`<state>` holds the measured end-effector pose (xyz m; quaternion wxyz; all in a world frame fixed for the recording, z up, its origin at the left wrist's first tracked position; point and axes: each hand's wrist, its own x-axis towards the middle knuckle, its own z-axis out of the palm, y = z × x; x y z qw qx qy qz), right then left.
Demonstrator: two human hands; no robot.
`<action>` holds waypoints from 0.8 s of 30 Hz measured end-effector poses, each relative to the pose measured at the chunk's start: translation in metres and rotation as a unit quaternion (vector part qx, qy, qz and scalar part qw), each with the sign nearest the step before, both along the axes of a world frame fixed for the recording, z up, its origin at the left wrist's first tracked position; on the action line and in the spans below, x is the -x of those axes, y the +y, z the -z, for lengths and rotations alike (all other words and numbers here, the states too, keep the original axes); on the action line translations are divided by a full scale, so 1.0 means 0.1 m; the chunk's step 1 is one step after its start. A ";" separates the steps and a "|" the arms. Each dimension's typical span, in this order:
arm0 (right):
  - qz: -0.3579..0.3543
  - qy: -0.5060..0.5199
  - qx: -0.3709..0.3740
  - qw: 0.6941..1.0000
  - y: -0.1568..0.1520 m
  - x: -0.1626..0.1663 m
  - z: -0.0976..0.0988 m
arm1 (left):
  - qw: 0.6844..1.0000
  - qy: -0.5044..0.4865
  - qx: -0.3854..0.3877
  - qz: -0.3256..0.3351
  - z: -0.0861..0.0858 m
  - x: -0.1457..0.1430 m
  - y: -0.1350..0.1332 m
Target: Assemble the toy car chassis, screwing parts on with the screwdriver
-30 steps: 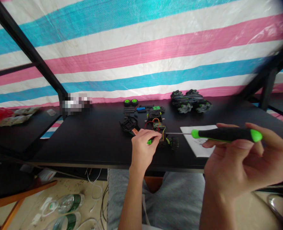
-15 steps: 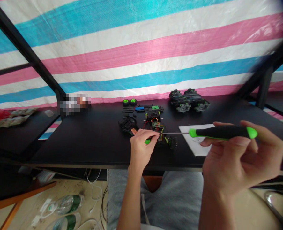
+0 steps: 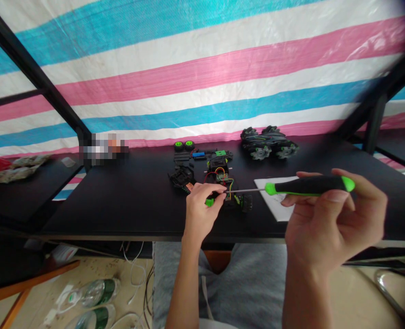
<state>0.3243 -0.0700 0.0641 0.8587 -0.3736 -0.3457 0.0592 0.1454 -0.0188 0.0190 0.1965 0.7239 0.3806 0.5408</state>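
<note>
My right hand [image 3: 328, 230] is closed around the black and green handle of a screwdriver [image 3: 305, 186]. The shaft points left, its tip meeting the fingertips of my left hand [image 3: 202, 210]. Those fingers pinch a small black and green part [image 3: 209, 201], mostly hidden by the hand. Just beyond lies a toy car chassis [image 3: 222, 177] with a green circuit board and coloured wires. A black wheel [image 3: 246, 203] with a green arm sits at its near right. Left of the chassis is a black plastic car frame [image 3: 181, 176].
Two green-hubbed wheels [image 3: 184, 145] and a blue battery-like piece [image 3: 198, 156] lie farther back. An assembled black toy car [image 3: 269, 143] stands at the back right. White paper [image 3: 281, 208] lies under the screwdriver. Black metal posts [image 3: 373, 121] flank the black table [image 3: 120, 205].
My right hand and the screwdriver have moved slightly left, toward my left hand. The left hand keeps its pinch in nearly the same place.
</note>
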 end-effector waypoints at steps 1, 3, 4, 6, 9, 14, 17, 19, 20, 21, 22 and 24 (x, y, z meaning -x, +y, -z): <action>-0.002 0.001 0.002 1.000 0.00 0.00 0.00 | 1.000 0.003 -0.001 0.002 0.00 0.00 0.00; -0.001 0.002 -0.001 1.000 0.00 0.01 -0.01 | 1.000 0.012 0.003 0.002 -0.01 0.01 0.00; 0.002 0.002 -0.006 1.000 0.00 0.01 -0.01 | 1.000 0.015 0.006 0.001 -0.01 0.01 0.00; 0.007 0.001 -0.018 1.000 0.01 -0.01 0.00 | 1.000 0.018 0.009 0.000 -0.02 0.01 0.00; 0.008 -0.003 -0.027 1.000 0.02 -0.04 0.02 | 1.000 0.019 0.011 0.001 -0.02 0.01 0.00; -0.004 0.007 -0.026 1.000 0.03 -0.06 0.04 | 1.000 0.020 0.024 0.004 -0.04 0.00 -0.01; -0.012 0.010 -0.031 0.999 0.03 -0.05 0.03 | 0.999 0.016 0.028 0.009 -0.04 -0.01 -0.02; -0.014 0.013 -0.024 1.000 0.03 -0.04 0.02 | 0.999 0.013 0.028 0.016 -0.04 -0.01 -0.02; -0.014 0.013 -0.018 1.000 0.03 -0.04 0.02 | 0.999 0.012 0.027 0.019 -0.04 -0.01 -0.02; -0.013 0.011 -0.018 1.000 0.03 -0.05 0.02 | 0.999 0.011 0.027 0.021 -0.05 -0.01 -0.02; -0.011 0.008 -0.020 1.000 0.03 -0.05 0.02 | 0.999 0.010 0.027 0.022 -0.05 -0.01 -0.02; -0.007 0.001 -0.028 1.000 0.03 -0.07 0.03 | 0.999 0.005 0.023 0.021 -0.05 -0.01 -0.01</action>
